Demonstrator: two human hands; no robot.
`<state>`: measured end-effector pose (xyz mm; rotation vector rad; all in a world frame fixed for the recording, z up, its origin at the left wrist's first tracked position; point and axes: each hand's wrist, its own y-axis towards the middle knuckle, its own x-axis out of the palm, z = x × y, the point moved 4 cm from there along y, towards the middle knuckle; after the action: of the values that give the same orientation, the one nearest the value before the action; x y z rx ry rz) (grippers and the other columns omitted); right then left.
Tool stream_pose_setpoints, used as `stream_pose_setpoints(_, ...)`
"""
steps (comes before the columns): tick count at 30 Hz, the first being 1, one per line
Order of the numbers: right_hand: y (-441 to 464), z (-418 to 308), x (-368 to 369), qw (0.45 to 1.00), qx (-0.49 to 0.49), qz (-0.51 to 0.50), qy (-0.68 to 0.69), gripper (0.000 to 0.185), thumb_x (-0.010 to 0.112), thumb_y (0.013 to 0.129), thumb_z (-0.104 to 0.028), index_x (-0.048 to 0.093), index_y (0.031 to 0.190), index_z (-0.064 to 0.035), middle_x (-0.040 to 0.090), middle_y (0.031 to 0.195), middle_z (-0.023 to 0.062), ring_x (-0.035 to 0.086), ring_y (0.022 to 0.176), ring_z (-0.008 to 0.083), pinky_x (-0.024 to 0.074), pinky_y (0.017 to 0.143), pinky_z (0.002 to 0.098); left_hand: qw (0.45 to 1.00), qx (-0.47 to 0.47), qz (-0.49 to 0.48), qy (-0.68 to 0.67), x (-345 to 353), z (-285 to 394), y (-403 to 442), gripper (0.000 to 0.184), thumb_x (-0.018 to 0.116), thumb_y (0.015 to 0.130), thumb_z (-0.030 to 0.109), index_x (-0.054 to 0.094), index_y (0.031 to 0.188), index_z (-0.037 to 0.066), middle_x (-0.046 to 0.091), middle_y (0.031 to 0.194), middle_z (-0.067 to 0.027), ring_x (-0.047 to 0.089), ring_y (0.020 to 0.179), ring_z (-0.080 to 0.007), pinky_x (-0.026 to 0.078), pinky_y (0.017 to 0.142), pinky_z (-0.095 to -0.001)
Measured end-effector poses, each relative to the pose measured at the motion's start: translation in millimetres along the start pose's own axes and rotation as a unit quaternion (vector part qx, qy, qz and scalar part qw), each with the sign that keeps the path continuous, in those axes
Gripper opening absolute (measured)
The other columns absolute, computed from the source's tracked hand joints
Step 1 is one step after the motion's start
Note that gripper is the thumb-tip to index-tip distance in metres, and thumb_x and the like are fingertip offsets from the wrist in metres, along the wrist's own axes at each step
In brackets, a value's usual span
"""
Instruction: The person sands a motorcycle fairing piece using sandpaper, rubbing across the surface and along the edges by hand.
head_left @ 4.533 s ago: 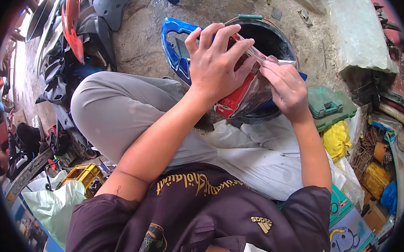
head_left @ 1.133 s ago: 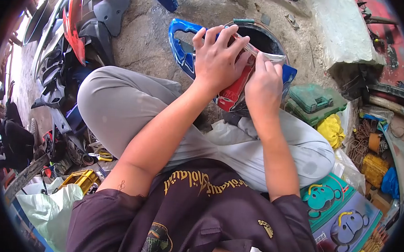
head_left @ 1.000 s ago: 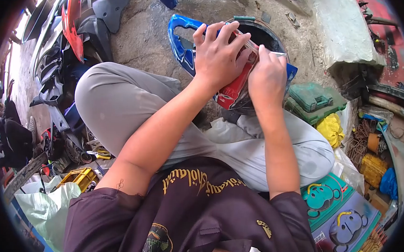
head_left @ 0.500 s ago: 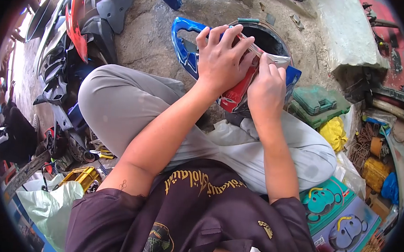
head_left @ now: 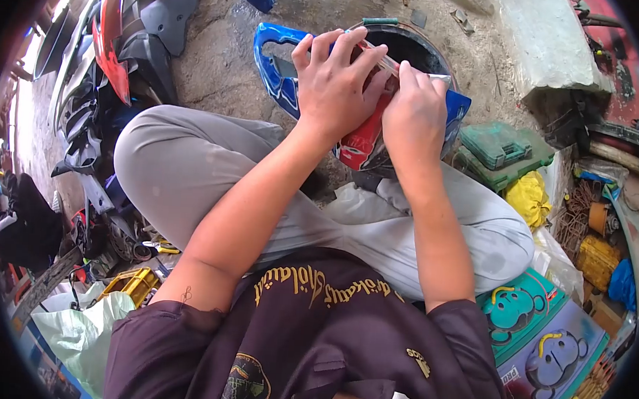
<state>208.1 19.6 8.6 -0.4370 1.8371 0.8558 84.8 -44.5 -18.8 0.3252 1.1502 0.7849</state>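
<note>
A glossy panel with red (head_left: 362, 140) and blue (head_left: 276, 82) parts lies across the rim of a black bucket (head_left: 414, 49) in front of my crossed legs. My left hand (head_left: 336, 88) grips the panel's upper edge, with its fingers curled over the top and the thumb below. My right hand (head_left: 415, 121) is closed at the same edge, its fingertips pinching a pale strip (head_left: 439, 80) at the panel's right side. The palms hide much of the red surface, and the strip's full shape cannot be made out.
Black and red fairings (head_left: 110, 51) pile up at the left. A green case (head_left: 506, 148), a yellow bag (head_left: 528, 198) and a teal box (head_left: 516, 307) stand at the right. A yellow crate (head_left: 133, 284) is at lower left, a white block (head_left: 548, 45) at upper right.
Compared with 4.5 seconds ago, my right hand has turned and moved left, nearer my left hand. Over the last second both hands stay on the panel's edge; the view shifts slightly.
</note>
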Motion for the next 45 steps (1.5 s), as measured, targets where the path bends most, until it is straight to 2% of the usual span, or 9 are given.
stream_pose_setpoints(3, -18.3, -4.6, -0.8, 0.998, 0.040, -0.052, 0.003, 0.041, 0.063, 0.096, -0.001, 0.071, 0.134, 0.0077, 0.075, 0.115, 0.0237, 0.067, 0.109, 0.0406, 0.0537, 0.105, 0.0478, 1.000, -0.002, 0.002, 0.006, -2.3, -1.7, 2.3, 0.036, 0.085, 0.089, 0.038, 0.084, 0.124, 0.028, 0.070, 0.141, -0.0027, 0.059, 0.133, -0.0290, 0.033, 0.118, -0.0514)
stream_pose_setpoints(8, 10.3, 2.3, -1.7, 0.996, 0.020, -0.084, 0.000, 0.046, 0.064, 0.093, 0.001, 0.068, 0.138, 0.0106, 0.074, 0.115, 0.0246, 0.067, 0.108, 0.0425, 0.0558, 0.103, 0.0471, 1.000, -0.003, 0.006, 0.000, 1.0, -0.3, -2.0, 0.036, 0.085, 0.089, 0.038, 0.084, 0.123, 0.028, 0.071, 0.139, -0.0028, 0.061, 0.131, -0.0293, 0.033, 0.117, -0.0510)
stream_pose_setpoints(12, -18.1, -5.9, -4.6, 1.000, -0.007, 0.002, 0.016, 0.044, 0.065, 0.093, 0.002, 0.069, 0.136, 0.0107, 0.076, 0.117, 0.0252, 0.068, 0.112, 0.0427, 0.0564, 0.102, 0.0474, 1.000, 0.004, 0.009, 0.004, -3.0, 0.1, 3.0, 0.035, 0.084, 0.089, 0.037, 0.084, 0.123, 0.028, 0.071, 0.138, -0.0025, 0.061, 0.131, -0.0292, 0.034, 0.116, -0.0510)
stream_pose_setpoints(15, -12.2, -0.5, -4.2, 0.999, 0.013, -0.006, 0.036, 0.040, 0.062, 0.097, 0.004, 0.071, 0.135, 0.0108, 0.078, 0.115, 0.0256, 0.069, 0.105, 0.0454, 0.0553, 0.099, 0.0529, 1.000, -0.005, 0.000, 0.004, -0.8, 0.1, 1.7, 0.037, 0.085, 0.089, 0.037, 0.084, 0.124, 0.027, 0.071, 0.140, -0.0022, 0.060, 0.132, -0.0295, 0.034, 0.117, -0.0515)
stream_pose_setpoints(20, -11.6, -6.6, -6.6, 1.000, 0.004, 0.022, 0.022, 0.040, 0.062, 0.096, 0.004, 0.071, 0.135, 0.0111, 0.077, 0.116, 0.0258, 0.069, 0.104, 0.0443, 0.0561, 0.097, 0.0513, 1.000, -0.002, 0.006, -0.002, -1.9, -0.8, 0.1, 0.034, 0.085, 0.088, 0.037, 0.086, 0.121, 0.026, 0.071, 0.140, -0.0025, 0.060, 0.132, -0.0293, 0.035, 0.116, -0.0508)
stream_pose_setpoints(23, -21.2, -6.6, -5.8, 0.998, 0.045, -0.031, 0.033, 0.040, 0.063, 0.096, 0.004, 0.072, 0.134, 0.0110, 0.077, 0.116, 0.0259, 0.069, 0.104, 0.0447, 0.0560, 0.097, 0.0514, 1.000, 0.003, 0.016, 0.000, -2.8, -2.5, 1.7, 0.034, 0.085, 0.088, 0.037, 0.085, 0.121, 0.027, 0.072, 0.138, -0.0022, 0.061, 0.130, -0.0291, 0.035, 0.115, -0.0502)
stream_pose_setpoints(31, -20.6, -6.8, -8.1, 0.999, 0.005, 0.023, 0.029, 0.039, 0.061, 0.097, 0.003, 0.072, 0.133, 0.0131, 0.077, 0.115, 0.0278, 0.071, 0.103, 0.0453, 0.0550, 0.098, 0.0514, 1.000, 0.002, 0.014, -0.003, -3.0, -3.3, 2.1, 0.036, 0.085, 0.088, 0.037, 0.084, 0.123, 0.027, 0.071, 0.139, -0.0021, 0.061, 0.131, -0.0281, 0.034, 0.117, -0.0505)
stream_pose_setpoints(35, -5.9, 3.6, -5.4, 0.999, 0.030, -0.025, 0.027, 0.038, 0.060, 0.098, 0.003, 0.073, 0.132, 0.0128, 0.077, 0.116, 0.0278, 0.070, 0.107, 0.0455, 0.0550, 0.099, 0.0525, 1.000, 0.000, 0.015, -0.003, -1.5, -0.2, 1.3, 0.036, 0.086, 0.087, 0.037, 0.085, 0.121, 0.027, 0.071, 0.140, -0.0025, 0.061, 0.131, -0.0285, 0.035, 0.116, -0.0501)
stream_pose_setpoints(45, -8.0, 11.5, -1.8, 0.998, 0.026, 0.031, 0.044, 0.041, 0.061, 0.097, 0.004, 0.075, 0.135, 0.0059, 0.075, 0.106, 0.0239, 0.068, 0.100, 0.0444, 0.0553, 0.093, 0.0523, 1.000, -0.002, 0.007, -0.005, -1.0, -1.6, -0.6, 0.036, 0.086, 0.087, 0.037, 0.084, 0.122, 0.028, 0.071, 0.140, -0.0015, 0.061, 0.130, -0.0281, 0.034, 0.117, -0.0495)
